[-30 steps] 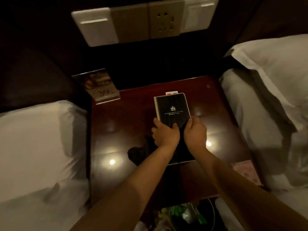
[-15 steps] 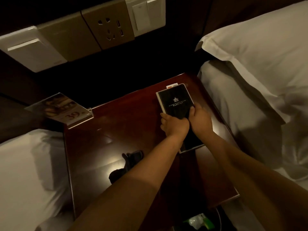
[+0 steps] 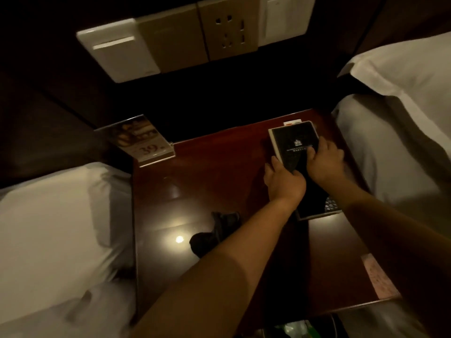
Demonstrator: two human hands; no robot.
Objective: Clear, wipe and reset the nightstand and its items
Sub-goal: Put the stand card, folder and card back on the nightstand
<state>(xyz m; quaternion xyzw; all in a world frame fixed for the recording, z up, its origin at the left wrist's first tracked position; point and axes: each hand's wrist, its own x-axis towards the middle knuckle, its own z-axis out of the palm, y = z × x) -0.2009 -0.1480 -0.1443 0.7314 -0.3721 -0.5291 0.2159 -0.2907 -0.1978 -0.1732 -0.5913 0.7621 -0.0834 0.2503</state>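
Both left hand [image 3: 284, 184] and right hand [image 3: 325, 162] curl fingers round a black rectangular folder [image 3: 292, 139], seemingly resetting the reddish wooden desk [image 3: 207, 181]; dark cloth [image 3: 217, 232] uncleared.

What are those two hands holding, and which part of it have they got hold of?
A black booklet lying on the nightstand. The left hand grips its left edge and the right hand its right edge, thumbs on the cover.

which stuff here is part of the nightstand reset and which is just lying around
Job: nightstand, black booklet held by left hand and right hand, acrylic sign, pinkish card.
Just there: wall socket panel, left pillow, right pillow.
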